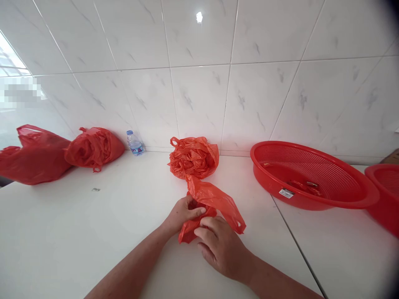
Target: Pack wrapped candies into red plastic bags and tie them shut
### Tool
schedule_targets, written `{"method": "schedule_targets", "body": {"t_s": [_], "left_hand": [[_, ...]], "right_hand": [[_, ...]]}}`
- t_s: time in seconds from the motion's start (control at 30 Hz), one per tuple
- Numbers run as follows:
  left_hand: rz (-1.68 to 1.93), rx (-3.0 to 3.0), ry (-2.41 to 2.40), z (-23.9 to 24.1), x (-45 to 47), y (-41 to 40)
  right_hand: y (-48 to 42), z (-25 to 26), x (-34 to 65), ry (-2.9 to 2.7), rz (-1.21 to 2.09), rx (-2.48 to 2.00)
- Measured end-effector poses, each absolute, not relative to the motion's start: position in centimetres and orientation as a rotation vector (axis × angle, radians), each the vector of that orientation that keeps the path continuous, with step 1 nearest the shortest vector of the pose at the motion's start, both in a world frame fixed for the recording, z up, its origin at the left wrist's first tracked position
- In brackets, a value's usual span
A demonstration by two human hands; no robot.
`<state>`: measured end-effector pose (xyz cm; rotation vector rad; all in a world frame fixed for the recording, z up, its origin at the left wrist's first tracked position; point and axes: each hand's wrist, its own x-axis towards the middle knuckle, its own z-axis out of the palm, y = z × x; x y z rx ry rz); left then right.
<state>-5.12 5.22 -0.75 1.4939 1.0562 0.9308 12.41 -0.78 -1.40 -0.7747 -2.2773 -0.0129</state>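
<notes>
1. Tiled wall: white marble-look tiles, running behind the whole work surface.
2. White counter: flat and matt, and it carries every item listed below.
3. Red sieve basket: stands at the right of the counter, near the wall. It has a perforated bowl and a label on the front wall.
4. Second red basket: just beside the first, cut off by the right edge.
5. Large red bag: lies slumped at the far left, mouth open.
6. Knotted red bag: touches the large one and leans toward the wall.
7. Crumpled red bundle: sits at centre, close to the wall.
8. Thin red bag: lies on the counter directly in front of the bundle, touching it, with one handle loop trailing to the right.
9. Right hand: back upward, fingers bent and close together, tips clamped on the thin red bag's lower end.
10. Left hand: thumb and fingers pinched shut on the same bag's gathered middle.
11. Water bottle: small and clear with a blue cap, leaning tilted at the wall between the knotted red bag and the bundle.
</notes>
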Motion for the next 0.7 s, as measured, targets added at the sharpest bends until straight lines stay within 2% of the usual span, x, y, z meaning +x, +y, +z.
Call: {"method": "schedule_targets", "body": {"t_s": [0.2, 0.37, 0.53, 0.7], "left_hand": [[1.004, 1.436, 1.009, -0.7, -4.1, 4.8], [1.076, 1.252, 0.719, 0.1, -4.2, 4.5], [1.031, 1.03, 0.637, 0.1, -4.6, 4.2], [0.99, 1.159, 0.703, 0.5, -4.5, 4.2]], "right_hand": [[-0.7, -1.9, 12.4, -2.158, 0.211, -0.906], [1.6, -2.3, 13.6, -2.051, 0.02, -1.19], [4.0, -2.7, 15.6, -2.093, -0.077, -1.51], [6.6, -2.9, 19.2, -1.698, 0.09, -1.713]]}}
